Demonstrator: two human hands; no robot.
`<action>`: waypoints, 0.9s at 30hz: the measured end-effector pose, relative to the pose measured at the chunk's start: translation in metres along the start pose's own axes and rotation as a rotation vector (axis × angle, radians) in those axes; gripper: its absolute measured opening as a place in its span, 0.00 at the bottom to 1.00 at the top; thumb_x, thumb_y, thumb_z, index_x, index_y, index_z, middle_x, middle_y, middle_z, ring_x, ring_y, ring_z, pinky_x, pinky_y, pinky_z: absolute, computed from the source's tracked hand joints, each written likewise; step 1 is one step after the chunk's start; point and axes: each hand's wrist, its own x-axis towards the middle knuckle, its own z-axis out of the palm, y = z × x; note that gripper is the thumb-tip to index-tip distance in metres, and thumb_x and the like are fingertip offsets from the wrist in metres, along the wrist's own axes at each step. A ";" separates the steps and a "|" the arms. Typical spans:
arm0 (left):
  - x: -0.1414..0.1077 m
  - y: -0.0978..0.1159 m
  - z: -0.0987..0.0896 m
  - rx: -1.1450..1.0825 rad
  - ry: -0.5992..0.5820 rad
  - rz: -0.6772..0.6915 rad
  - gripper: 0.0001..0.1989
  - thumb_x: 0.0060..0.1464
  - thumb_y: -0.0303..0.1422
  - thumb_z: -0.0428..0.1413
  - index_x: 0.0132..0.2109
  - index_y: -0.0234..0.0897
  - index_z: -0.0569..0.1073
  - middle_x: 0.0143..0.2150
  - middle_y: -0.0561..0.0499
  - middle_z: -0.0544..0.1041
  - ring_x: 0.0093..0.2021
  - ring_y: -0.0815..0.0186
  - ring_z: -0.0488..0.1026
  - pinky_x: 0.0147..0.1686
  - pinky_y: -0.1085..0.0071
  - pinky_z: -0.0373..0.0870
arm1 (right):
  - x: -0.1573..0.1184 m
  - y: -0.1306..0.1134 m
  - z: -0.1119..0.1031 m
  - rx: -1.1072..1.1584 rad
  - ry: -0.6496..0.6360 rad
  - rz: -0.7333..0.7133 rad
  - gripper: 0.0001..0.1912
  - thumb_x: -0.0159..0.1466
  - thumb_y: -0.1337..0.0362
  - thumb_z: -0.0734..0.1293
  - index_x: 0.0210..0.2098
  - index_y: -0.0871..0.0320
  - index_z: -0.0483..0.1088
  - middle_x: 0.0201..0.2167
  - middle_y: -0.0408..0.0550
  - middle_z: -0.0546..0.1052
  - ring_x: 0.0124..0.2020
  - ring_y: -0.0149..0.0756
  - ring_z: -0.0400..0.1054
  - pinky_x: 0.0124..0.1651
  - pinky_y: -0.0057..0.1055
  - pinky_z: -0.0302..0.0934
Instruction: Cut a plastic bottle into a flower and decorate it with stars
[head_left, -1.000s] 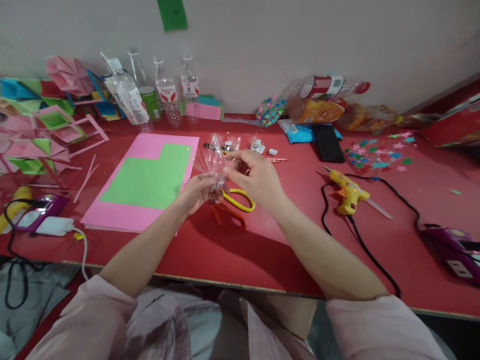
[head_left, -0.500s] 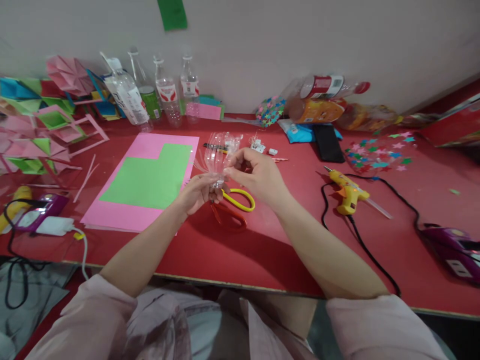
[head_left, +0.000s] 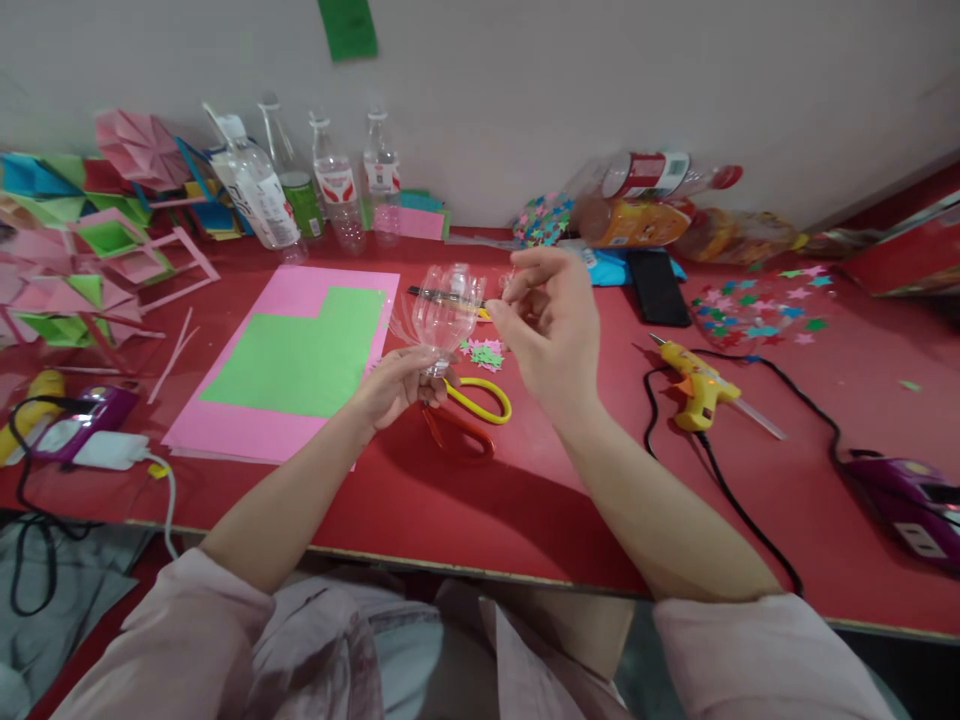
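Observation:
My left hand (head_left: 405, 385) is closed around the narrow neck end of a cut clear plastic bottle (head_left: 444, 320). Its wall is slit into strips that point up and away from me, and some on the left side bend outward. My right hand (head_left: 555, 330) is raised just right of the strips, thumb and fingers curled close together. Whether a clear strip lies between the fingertips is too faint to make out. Below the bottle lie scissors (head_left: 484, 400) with yellow and red handles. Small pink and green paper stars (head_left: 484, 354) sit behind them.
Pink and green paper sheets (head_left: 300, 365) lie left. Plastic bottles (head_left: 341, 195) stand by the wall; others (head_left: 645, 220) lie on their sides. A yellow glue gun (head_left: 696, 385) with a black cord, a phone (head_left: 658, 287) and a star-covered clear piece (head_left: 761, 305) are at right. Paper crafts (head_left: 97, 270) crowd the left.
My right hand has moved up and right, away from the bottle's base, uncovering the paper stars. My left hand keeps its hold on the bottle neck.

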 end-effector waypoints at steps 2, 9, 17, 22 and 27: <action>0.000 0.000 0.000 0.003 0.008 0.001 0.14 0.47 0.35 0.57 0.39 0.28 0.75 0.28 0.46 0.78 0.22 0.72 0.71 0.21 0.77 0.66 | -0.001 -0.003 -0.002 -0.053 -0.014 -0.055 0.09 0.58 0.68 0.64 0.39 0.52 0.67 0.30 0.40 0.67 0.26 0.27 0.59 0.29 0.29 0.57; 0.000 -0.001 0.004 0.069 0.072 -0.005 0.16 0.43 0.35 0.60 0.38 0.29 0.74 0.27 0.48 0.78 0.20 0.71 0.71 0.20 0.76 0.66 | 0.000 0.000 0.000 -0.233 -0.190 -0.073 0.07 0.60 0.69 0.62 0.37 0.56 0.70 0.27 0.41 0.66 0.27 0.28 0.60 0.32 0.29 0.57; 0.001 -0.001 0.006 0.141 0.098 -0.023 0.16 0.41 0.37 0.62 0.36 0.30 0.73 0.26 0.48 0.78 0.20 0.71 0.71 0.20 0.75 0.65 | 0.004 0.010 0.000 -0.214 -0.250 0.031 0.18 0.58 0.68 0.64 0.48 0.54 0.66 0.29 0.40 0.68 0.25 0.29 0.60 0.32 0.31 0.59; 0.001 0.000 0.006 0.127 0.109 -0.027 0.17 0.41 0.37 0.62 0.37 0.29 0.73 0.26 0.48 0.77 0.20 0.71 0.71 0.20 0.75 0.65 | 0.002 0.007 -0.001 -0.159 -0.223 0.030 0.21 0.59 0.69 0.64 0.52 0.50 0.65 0.29 0.40 0.67 0.24 0.29 0.59 0.31 0.31 0.58; 0.000 0.000 0.005 0.109 0.101 -0.019 0.16 0.43 0.37 0.60 0.38 0.29 0.73 0.27 0.47 0.78 0.20 0.71 0.71 0.20 0.76 0.65 | 0.001 0.002 -0.002 -0.178 -0.222 0.011 0.20 0.59 0.69 0.62 0.51 0.49 0.66 0.30 0.41 0.68 0.25 0.30 0.59 0.31 0.31 0.58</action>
